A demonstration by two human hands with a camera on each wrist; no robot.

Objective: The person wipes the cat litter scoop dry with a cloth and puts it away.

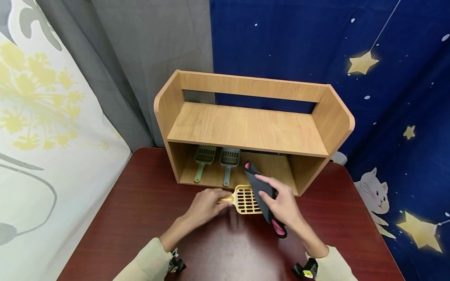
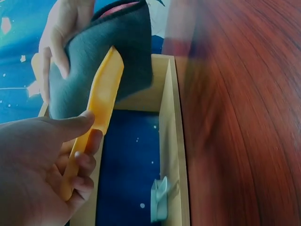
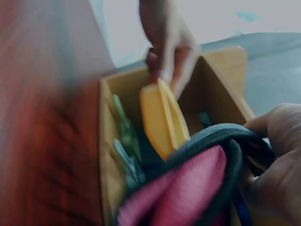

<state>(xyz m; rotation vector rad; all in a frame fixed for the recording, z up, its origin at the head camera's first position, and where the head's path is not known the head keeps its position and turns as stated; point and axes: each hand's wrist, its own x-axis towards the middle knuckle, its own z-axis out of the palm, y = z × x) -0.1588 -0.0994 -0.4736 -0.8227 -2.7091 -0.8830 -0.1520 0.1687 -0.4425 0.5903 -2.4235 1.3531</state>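
Note:
By its handle, my left hand [image 1: 208,203] grips a yellow litter scoop [image 1: 247,200], with its slotted head pointing right. My right hand [image 1: 281,198] holds a folded dark grey cloth [image 1: 258,187] with a pink inner side and black edging. The cloth overlaps the far end of the scoop's head in the head view. Thumb and fingers of the left hand wrap the handle in the left wrist view, where the scoop [image 2: 106,92] appears edge-on in front of the cloth [image 2: 108,61]. In the right wrist view the pink lining [image 3: 188,188] shows at the cloth's opening.
A two-tier wooden shelf [image 1: 249,128] stands on the dark red table [image 1: 140,218] behind my hands. On its lower level lie a green litter scoop [image 1: 200,168] and a grey-blue one [image 1: 227,171], handles toward me. Curtains [image 1: 158,39] hang behind and at the sides.

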